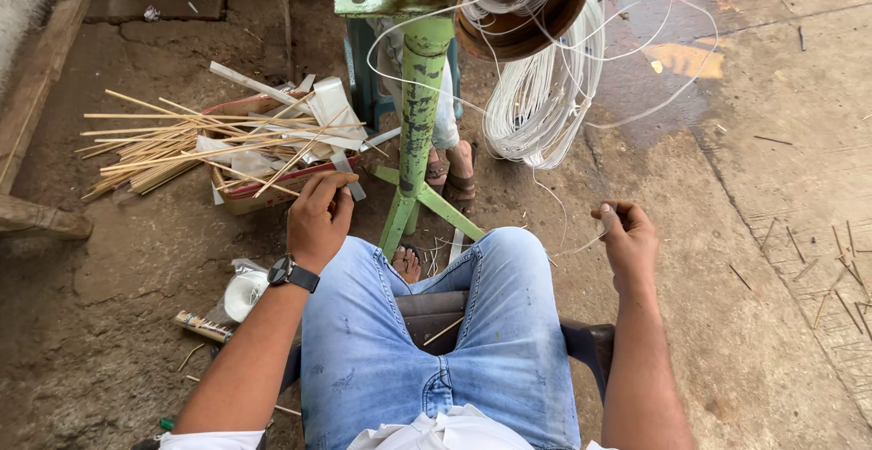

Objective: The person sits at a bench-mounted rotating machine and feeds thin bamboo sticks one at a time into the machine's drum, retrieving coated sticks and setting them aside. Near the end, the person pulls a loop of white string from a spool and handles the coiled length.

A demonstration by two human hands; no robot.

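Note:
My left hand (318,214), with a black watch on its wrist, reaches toward a cardboard box (263,187) holding thin bamboo sticks (173,146), fingers pinched on one stick's end. My right hand (627,237) is closed on a thin white wire (581,248) that runs up to a hanging coil of white wire (545,96). The coil drapes from a rusty round drum (522,5) on a green metal stand (418,123). I sit in blue jeans on a dark chair (436,314).
Another person's sandalled feet (454,173) stand behind the green stand's legs. A white tape roll (243,294) and a small brush-like stick (204,326) lie on the dirt floor at my left. Loose sticks litter the concrete at right. A wooden beam (41,218) lies far left.

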